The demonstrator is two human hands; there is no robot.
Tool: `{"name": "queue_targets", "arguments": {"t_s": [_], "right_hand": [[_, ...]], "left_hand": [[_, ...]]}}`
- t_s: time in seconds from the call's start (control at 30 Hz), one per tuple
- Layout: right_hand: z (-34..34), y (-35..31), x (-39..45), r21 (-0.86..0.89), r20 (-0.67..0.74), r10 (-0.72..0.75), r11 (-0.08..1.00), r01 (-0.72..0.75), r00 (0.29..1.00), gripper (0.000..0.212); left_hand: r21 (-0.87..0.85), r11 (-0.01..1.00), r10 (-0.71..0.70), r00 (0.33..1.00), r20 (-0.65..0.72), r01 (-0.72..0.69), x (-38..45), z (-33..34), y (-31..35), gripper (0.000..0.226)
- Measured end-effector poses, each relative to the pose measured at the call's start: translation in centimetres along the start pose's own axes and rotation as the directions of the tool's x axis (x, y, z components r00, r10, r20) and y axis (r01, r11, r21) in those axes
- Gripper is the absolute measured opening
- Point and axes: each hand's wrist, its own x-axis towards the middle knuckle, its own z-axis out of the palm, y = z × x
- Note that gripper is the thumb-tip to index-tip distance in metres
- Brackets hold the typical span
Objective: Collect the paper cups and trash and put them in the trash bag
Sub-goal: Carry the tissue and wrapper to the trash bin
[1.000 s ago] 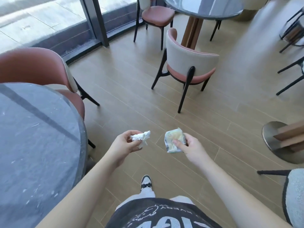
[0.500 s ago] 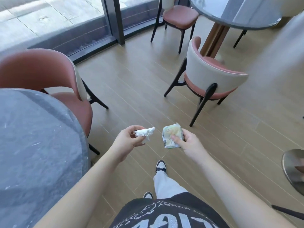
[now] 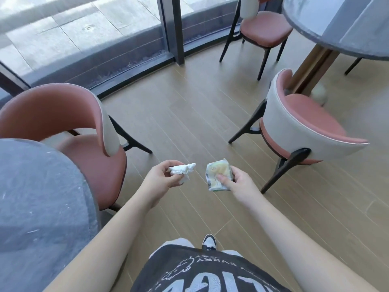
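My left hand (image 3: 160,182) holds a crumpled white tissue (image 3: 182,168) between thumb and curled fingers, out in front of my waist above the wooden floor. A hand's width to its right, my right hand (image 3: 237,183) grips a flattened greenish-yellow wrapper (image 3: 216,171), thumb pressed on its front. The two pieces of trash do not touch. No paper cup and no trash bag are in view.
A grey round table (image 3: 37,203) fills the lower left with a pink chair (image 3: 69,123) tucked against it. Another pink-and-white chair (image 3: 303,131) stands to the right, beside a second round table (image 3: 336,28). A glass wall (image 3: 84,39) runs along the back. My shoe (image 3: 208,245) is on the floor.
The view has swung left and I have stepped forward: the right-hand chair and far table slid right, the window wall came closer. Both hands keep the same hold on tissue and wrapper.
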Motion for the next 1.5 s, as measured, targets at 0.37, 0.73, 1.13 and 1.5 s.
{"name": "queue_targets", "arguments": {"t_s": [0.37,0.73,1.13,1.5], "right_hand": [[1.2,-6.6,15.7,-0.017,0.105,-0.001,1.000,0.003,0.994,0.009],[3.2,-17.0,33.7,-0.057,0.087,-0.040,0.997,0.046,0.995,0.009],[5.1,-21.8,49.2,-0.016,0.163,0.009,1.000,-0.006,0.987,0.011],[8.7,-29.6,66.7,-0.049,0.327,0.044,0.998,-0.029,0.944,0.017]], "left_hand": [[-0.056,0.998,-0.022,0.991,-0.130,0.015,11.4,-6.2,4.2,0.023],[-0.116,0.993,-0.017,0.996,-0.093,0.006,27.8,-15.2,11.2,0.023],[-0.159,0.987,-0.043,0.989,-0.142,0.020,40.7,-19.8,16.9,0.026],[-0.186,0.982,-0.076,0.944,-0.321,0.016,52.9,-26.8,22.1,0.026]]}}
